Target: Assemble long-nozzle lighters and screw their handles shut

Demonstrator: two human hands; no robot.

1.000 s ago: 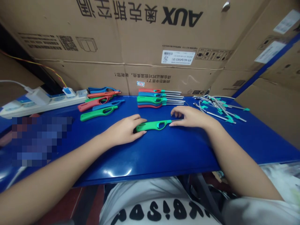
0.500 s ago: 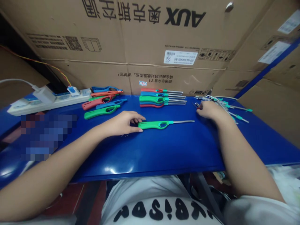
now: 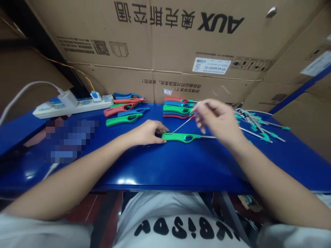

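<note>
A green gas lighter (image 3: 176, 137) with a long metal nozzle lies on the blue table. My left hand (image 3: 148, 133) pinches its butt end between thumb and fingers. Closed around a slim screwdriver (image 3: 182, 124) is my right hand (image 3: 219, 117), which hides most of the reddish handle. The thin shaft slants down to the left, its tip at the green body near my left fingers; whether it sits in a hole cannot be seen. Behind lies a row of lighters with nozzles (image 3: 172, 109), partly covered by my right hand. Nozzle tubes with turquoise ends (image 3: 258, 125) are heaped at the right.
Red, blue and green lighter handles (image 3: 124, 119) are piled at the back left. Beside them runs a white power strip (image 3: 85, 105) with plugs and cables. Tall cardboard (image 3: 160, 44) walls off the back. A blurred patch (image 3: 72, 141) covers something at the left.
My right hand has moved left from beside the nozzle heap, bringing the screwdriver to the green lighter. My left hand still grips the butt end. The whole view has shifted slightly.
</note>
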